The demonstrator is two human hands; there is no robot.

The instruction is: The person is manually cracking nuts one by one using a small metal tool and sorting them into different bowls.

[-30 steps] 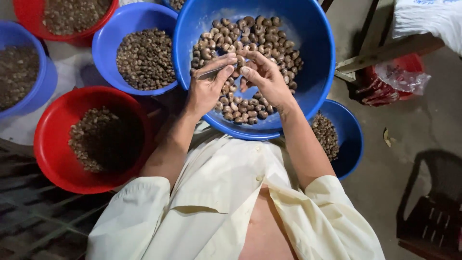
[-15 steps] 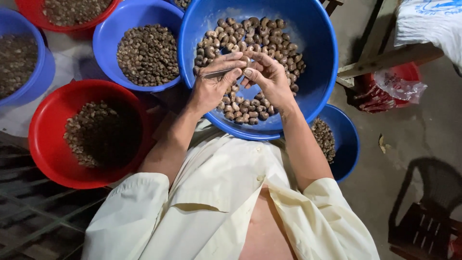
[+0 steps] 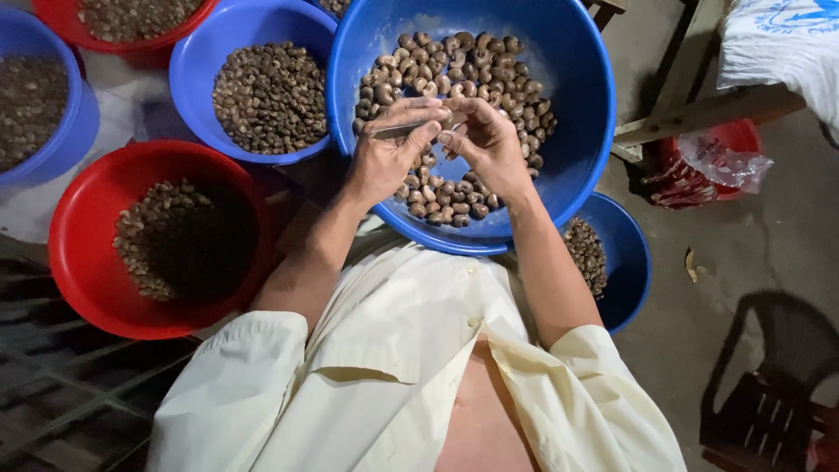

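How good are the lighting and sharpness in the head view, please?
Head view: even light on the big blue basin and both hands, left hand and right hand; nuts sharp; the red basin interior falls in shadow; the chair corner is dark; edges bend slightly.

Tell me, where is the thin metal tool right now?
In the head view, the thin metal tool is pinched in the left hand, close by the right hand, above the nuts in the big blue basin.

White printed sack [image 3: 780, 48] upper right; crumpled plastic bag [image 3: 721, 166] below.
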